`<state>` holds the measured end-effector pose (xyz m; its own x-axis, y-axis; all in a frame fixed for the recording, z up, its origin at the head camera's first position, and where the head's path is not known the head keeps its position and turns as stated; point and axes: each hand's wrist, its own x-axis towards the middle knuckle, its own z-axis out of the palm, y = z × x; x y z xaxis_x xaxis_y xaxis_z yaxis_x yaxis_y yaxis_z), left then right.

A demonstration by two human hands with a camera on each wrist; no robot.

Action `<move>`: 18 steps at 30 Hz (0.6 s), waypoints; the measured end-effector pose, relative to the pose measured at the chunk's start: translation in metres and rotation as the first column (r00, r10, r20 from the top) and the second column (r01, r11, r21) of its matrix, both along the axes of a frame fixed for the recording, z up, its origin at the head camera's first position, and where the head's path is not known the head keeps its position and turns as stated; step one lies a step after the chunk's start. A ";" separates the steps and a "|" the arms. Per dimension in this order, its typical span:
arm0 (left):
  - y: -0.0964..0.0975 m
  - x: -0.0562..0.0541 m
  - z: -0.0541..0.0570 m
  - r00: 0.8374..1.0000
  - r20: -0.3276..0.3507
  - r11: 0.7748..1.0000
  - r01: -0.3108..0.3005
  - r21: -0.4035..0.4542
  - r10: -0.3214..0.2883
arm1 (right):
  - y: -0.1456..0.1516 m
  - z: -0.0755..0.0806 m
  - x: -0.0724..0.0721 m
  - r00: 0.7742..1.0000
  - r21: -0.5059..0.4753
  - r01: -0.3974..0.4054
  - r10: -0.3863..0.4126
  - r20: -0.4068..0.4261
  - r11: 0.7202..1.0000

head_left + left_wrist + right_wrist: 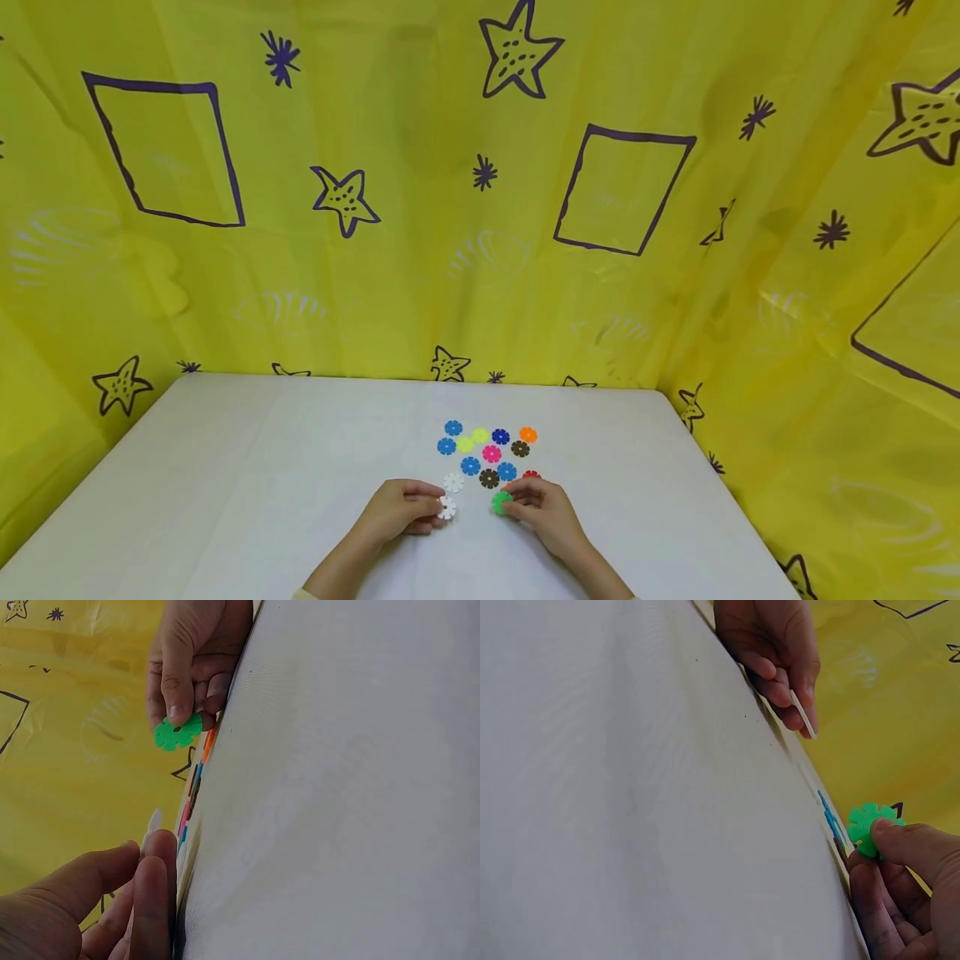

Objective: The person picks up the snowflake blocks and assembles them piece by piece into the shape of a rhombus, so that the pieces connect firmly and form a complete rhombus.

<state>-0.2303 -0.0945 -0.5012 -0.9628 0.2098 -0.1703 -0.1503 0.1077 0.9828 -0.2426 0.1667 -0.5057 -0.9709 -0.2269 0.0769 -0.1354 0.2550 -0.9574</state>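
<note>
Between thumb and fingers, my left hand (406,509) pinches a white notched plastic disc (447,507); it appears edge-on in both wrist views. A green notched disc (501,502) is pinched by my right hand (545,512), its flower-like outline plain in the left wrist view. The two discs are held apart, low over the table. Just beyond the left hand lies another white disc (453,482). A red disc (532,475) is partly hidden behind the right hand's fingers.
Several more notched discs lie flat beyond the hands, among them a blue disc (470,466), a brown disc (489,478), a pink disc (492,454) and an orange disc (528,434). The white table (262,467) meets a yellow patterned curtain (420,283) behind.
</note>
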 end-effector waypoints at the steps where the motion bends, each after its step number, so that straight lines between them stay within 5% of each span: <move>1: 0.001 0.000 0.000 1.000 -0.001 1.000 0.002 0.002 -0.002 | -0.002 0.000 0.000 1.000 0.002 -0.005 0.005 -0.001 1.000; 18: 0.009 -0.003 0.000 1.000 0.008 1.000 0.008 0.009 -0.008 | -0.024 -0.002 0.000 0.997 0.016 -0.068 0.069 -0.034 0.998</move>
